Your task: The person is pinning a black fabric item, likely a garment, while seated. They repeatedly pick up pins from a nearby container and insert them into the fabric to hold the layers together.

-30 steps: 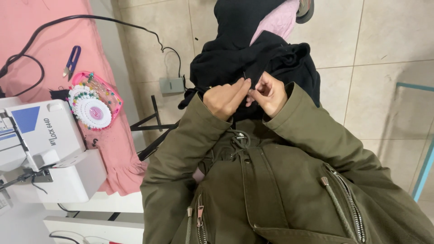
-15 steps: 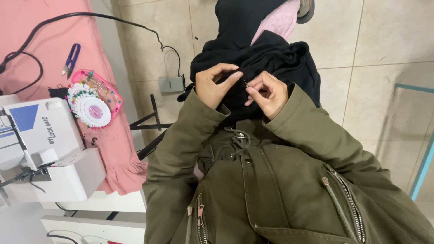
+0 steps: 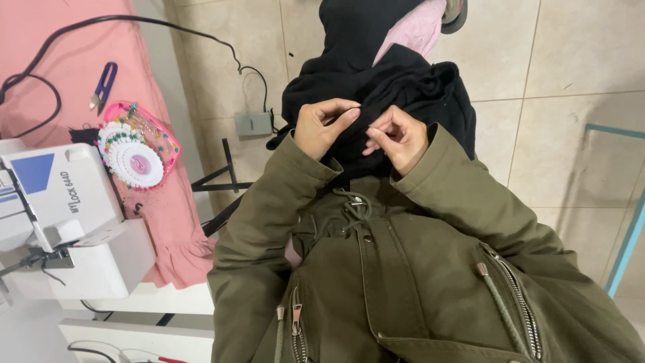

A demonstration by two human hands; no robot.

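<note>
Pinching black fabric [image 3: 403,87]: left hand [image 3: 322,128], right hand [image 3: 400,138] grip closed.

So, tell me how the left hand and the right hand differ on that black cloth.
The left hand curls palm-down, its fingers folded over a fold of the black cloth; the right hand faces palm-up. The left hand grips a bunch, while the right hand pinches with fingertips. Both touch the cloth and wear olive sleeves.

Both hands meet on a bunched garment [image 3: 403,87] in the lap, left hand [image 3: 322,128] just left of right hand [image 3: 400,138]. Well left of the left hand, a pin wheel [image 3: 131,151] lies on a cloth [image 3: 60,60] beside a sewing machine [image 3: 60,222], with snips [image 3: 103,84] behind it.
</note>
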